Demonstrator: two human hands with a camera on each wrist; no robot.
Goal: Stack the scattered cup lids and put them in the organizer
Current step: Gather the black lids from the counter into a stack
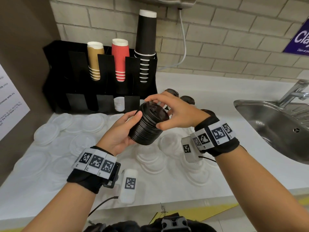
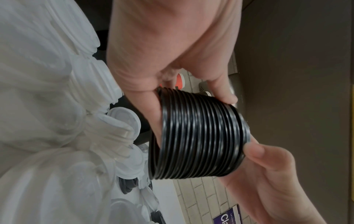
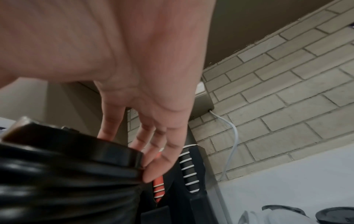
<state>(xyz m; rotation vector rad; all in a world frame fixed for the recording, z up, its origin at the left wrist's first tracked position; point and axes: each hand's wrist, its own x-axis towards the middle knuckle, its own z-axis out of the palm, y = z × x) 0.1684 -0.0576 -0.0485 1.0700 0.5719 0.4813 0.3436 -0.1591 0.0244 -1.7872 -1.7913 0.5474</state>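
Note:
A tall stack of black cup lids (image 1: 148, 127) is held tilted above the counter. My left hand (image 1: 133, 129) cups it from the lower left, thumb on its side. My right hand (image 1: 154, 113) grips the top of the stack, fingers over the top lid and thumb on the near side. The left wrist view shows the ribbed stack (image 2: 201, 136) between both hands. In the right wrist view my fingertips (image 3: 151, 174) press the top lid's rim (image 3: 86, 153). The black organizer (image 1: 103, 91) stands behind, with white lids (image 1: 119, 103) in one lower slot.
Many white lids (image 1: 87, 124) lie scattered over the white counter, and loose black lids (image 1: 187, 99) sit behind my right hand. Gold, red and black cup stacks fill the organizer's upper slots. A steel sink (image 1: 267, 124) with a faucet (image 1: 296, 91) is at right.

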